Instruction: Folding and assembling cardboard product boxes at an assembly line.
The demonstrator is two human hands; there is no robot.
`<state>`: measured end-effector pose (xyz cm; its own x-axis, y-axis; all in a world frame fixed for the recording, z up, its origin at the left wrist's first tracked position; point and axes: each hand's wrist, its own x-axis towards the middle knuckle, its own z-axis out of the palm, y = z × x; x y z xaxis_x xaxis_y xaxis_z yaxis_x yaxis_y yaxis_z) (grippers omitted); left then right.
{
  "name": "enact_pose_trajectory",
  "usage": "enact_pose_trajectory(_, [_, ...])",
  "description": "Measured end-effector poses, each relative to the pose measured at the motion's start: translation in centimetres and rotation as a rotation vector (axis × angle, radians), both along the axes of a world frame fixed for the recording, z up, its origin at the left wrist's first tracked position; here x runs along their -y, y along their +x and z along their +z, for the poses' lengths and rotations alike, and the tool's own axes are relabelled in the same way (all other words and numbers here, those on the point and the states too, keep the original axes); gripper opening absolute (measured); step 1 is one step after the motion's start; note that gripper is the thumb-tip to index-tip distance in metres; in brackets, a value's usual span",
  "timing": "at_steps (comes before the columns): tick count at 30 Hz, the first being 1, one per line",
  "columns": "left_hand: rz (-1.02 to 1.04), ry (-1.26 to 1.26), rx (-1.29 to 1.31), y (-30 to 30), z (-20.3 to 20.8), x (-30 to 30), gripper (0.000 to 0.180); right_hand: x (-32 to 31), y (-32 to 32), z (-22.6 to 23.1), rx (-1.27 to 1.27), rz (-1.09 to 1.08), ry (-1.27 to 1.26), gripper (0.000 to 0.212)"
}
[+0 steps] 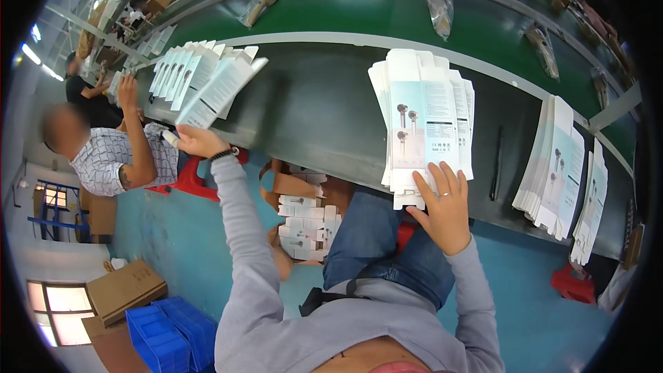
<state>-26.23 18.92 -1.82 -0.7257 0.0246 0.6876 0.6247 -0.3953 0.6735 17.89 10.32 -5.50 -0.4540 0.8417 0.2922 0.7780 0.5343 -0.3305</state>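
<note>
My left hand (200, 142), with a white cover on one finger, is closed on the lower end of a white and pale-blue earphone box (215, 94). That box is tilted beside a row of similar formed boxes (181, 72) standing on the table's left. My right hand (442, 206), wearing a ring, lies with its fingers apart on the near end of a stack of flat, unfolded earphone cartons (407, 117). The cartons are fanned out on the dark table in front of me.
More flat cartons (552, 166) lie to the right, past a thin black pen-like stick (497, 164). Beyond the table runs a green conveyor (359, 10) carrying bagged items (439, 8). An open brown carton (286, 183) with boxes sits below. A co-worker (117, 155) sits left; blue crates (169, 335) stand behind.
</note>
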Motion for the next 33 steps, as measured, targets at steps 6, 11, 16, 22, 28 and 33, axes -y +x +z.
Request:
enact_pose_trajectory(6, [0.222, -0.098, -0.117, -7.7, 1.1, -4.6, 0.052, 0.0, 0.0, -0.2, -0.025, -0.012, 0.067, 0.057])
enact_pose_trajectory(11, [0.441, -0.330, -0.449, -9.1, -4.1, -4.9, 0.053, 0.0, 0.1, 0.3, -0.039, -0.027, 0.123, 0.052])
enact_pose_trajectory(16, [0.419, -0.426, -0.276, -8.6, -6.1, -3.9, 0.062, -0.1, 0.5, 0.3, -0.071, 0.027, 0.150, 0.044])
enact_pose_trajectory(22, [0.412, -0.473, -0.436, -2.5, -4.1, -1.9, 0.070, 0.2, 1.5, -0.2, -0.050, 0.151, 0.246, 0.034])
enact_pose_trajectory(28, [-0.617, -0.366, -0.884, 14.9, 1.2, 4.4, 0.094, 0.2, 3.7, 5.1, -0.411, 0.152, 0.538, 0.015])
enact_pose_trajectory(33, [-0.884, -0.429, -1.220, 22.9, 3.2, 8.9, 0.079, 3.2, 2.9, 8.3, -0.868, 0.129, 0.247, 0.008])
